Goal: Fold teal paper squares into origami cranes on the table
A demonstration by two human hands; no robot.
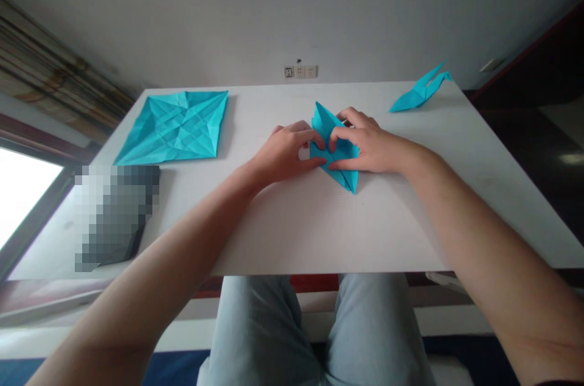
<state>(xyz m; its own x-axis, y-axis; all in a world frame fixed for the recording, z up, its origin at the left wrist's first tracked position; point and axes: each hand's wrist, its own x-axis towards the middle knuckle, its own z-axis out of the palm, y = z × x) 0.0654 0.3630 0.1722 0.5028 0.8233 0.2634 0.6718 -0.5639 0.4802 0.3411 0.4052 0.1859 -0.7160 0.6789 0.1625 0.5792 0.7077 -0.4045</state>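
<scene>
A partly folded piece of blue origami paper [325,121] lies near the middle of the white table, with pointed corners toward the back and front. My left hand [292,151] grips its left side, thumb and index finger resting on the upper face. From the right, my right hand [360,141] holds the same paper, its thumb and index finger bent over the folds and the other fingers around the far edge. Both thumbs sit close together near the paper's centre. Parts of the paper are hidden beneath the fingers.
A creased, unfolded blue sheet [182,127] lies at the back left of the table [337,234]. A finished blue paper crane [422,94] stands at the back right. A pixelated dark object [118,215] is at the front left. Wall sockets [300,72] sit behind the table.
</scene>
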